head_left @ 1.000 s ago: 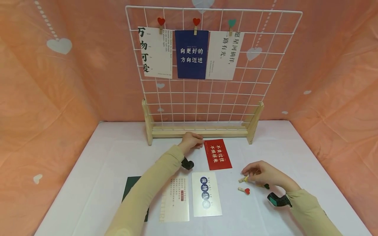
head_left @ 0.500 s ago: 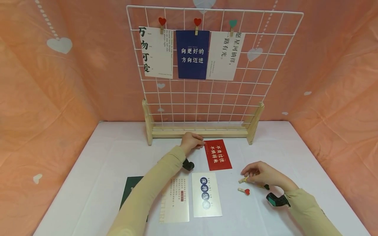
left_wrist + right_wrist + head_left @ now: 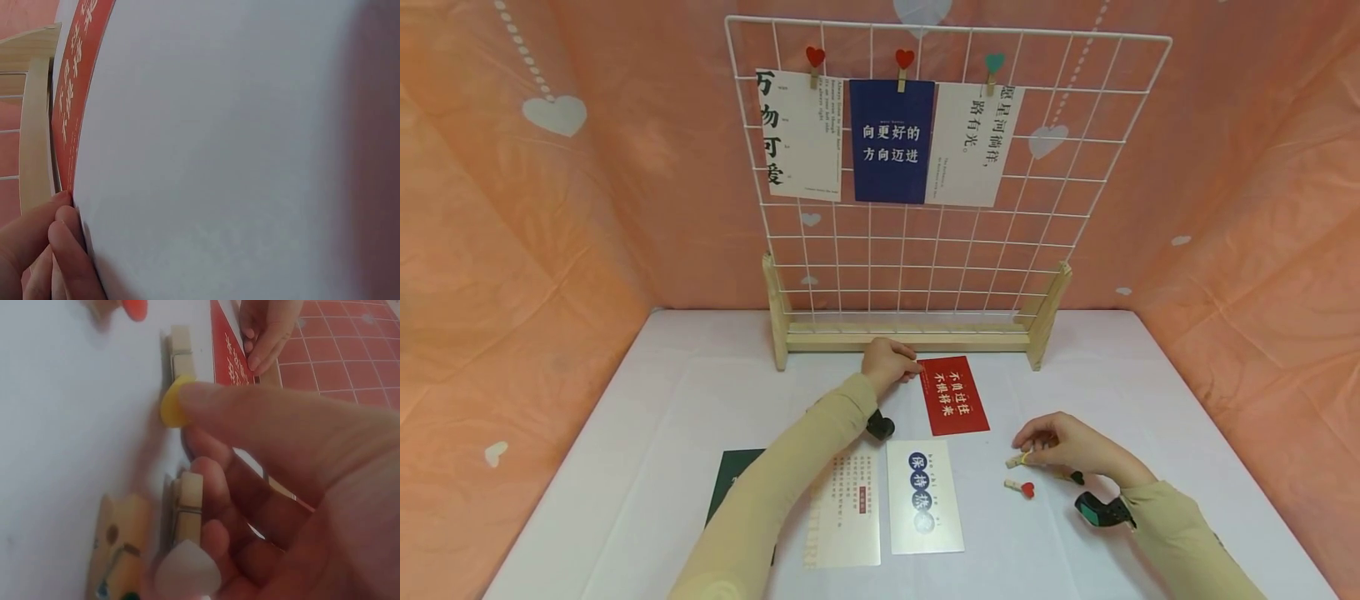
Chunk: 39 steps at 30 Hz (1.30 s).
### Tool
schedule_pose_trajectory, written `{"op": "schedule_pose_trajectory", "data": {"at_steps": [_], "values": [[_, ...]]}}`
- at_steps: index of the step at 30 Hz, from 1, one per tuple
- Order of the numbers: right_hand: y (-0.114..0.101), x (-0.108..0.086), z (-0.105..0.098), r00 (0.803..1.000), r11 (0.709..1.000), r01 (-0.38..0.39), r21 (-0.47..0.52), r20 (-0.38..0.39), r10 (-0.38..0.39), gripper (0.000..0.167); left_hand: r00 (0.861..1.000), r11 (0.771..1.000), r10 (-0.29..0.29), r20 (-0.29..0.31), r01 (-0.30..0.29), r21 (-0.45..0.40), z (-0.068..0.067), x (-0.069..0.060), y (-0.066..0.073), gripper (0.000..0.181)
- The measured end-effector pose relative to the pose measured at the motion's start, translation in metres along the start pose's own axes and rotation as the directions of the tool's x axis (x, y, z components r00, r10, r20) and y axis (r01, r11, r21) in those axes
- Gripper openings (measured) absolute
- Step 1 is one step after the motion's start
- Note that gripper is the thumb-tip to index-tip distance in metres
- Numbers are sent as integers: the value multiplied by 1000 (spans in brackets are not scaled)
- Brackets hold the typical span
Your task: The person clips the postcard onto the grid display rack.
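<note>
Near the foot of the rack, my left hand [image 3: 889, 364] pinches a corner of a red card [image 3: 956, 396] with white lettering; the left wrist view shows thumb and finger on that corner. At the right, my right hand [image 3: 1071, 448] pinches a small wooden clothespin [image 3: 182, 359] by its yellow heart [image 3: 172, 409]. Close to the curled fingers lies a clothespin with a white heart [image 3: 189, 570]. Beside it is another wooden clothespin [image 3: 122, 534], its heart mostly cut off. A clothespin with a red heart [image 3: 1021, 488] lies on the table just in front of this hand.
A white wire grid [image 3: 970, 258] stands in a wooden base [image 3: 910, 342]. Heart clothespins hold a white card [image 3: 805, 142], a blue card [image 3: 891, 179] and another white card [image 3: 970, 167] on it. A dark green card [image 3: 730, 479], cream card [image 3: 850, 533] and white card [image 3: 951, 508] lie nearer.
</note>
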State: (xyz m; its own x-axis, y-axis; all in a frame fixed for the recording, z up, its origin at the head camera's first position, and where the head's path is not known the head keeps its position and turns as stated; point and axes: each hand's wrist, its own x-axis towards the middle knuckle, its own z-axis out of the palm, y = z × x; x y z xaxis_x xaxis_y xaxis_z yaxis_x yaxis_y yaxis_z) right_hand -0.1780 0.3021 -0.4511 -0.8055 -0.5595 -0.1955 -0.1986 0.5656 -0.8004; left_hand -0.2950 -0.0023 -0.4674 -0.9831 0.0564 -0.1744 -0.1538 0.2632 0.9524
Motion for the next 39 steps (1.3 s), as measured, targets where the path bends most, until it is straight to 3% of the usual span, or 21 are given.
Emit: {"op": "schedule_pose_trajectory", "data": {"at_steps": [6,13,22,39], "values": [[-2,1,-1,999,999,-40,18,6,40,16,1000,1000,12,14,-12,8,-1,-2,1,14],[-2,1,0,999,999,-33,12,8,33,15,999,999,33,33,-33,-7,-2,-5,1,12],[-4,1,0,999,999,-38,-12,8,38,13,999,997,-9,44,12,-75,0,-5,2,14],[-6,1,-1,995,995,-98,19,19,98,12,1000,995,9,-12,-10,-95,6,-11,6,16]]}}
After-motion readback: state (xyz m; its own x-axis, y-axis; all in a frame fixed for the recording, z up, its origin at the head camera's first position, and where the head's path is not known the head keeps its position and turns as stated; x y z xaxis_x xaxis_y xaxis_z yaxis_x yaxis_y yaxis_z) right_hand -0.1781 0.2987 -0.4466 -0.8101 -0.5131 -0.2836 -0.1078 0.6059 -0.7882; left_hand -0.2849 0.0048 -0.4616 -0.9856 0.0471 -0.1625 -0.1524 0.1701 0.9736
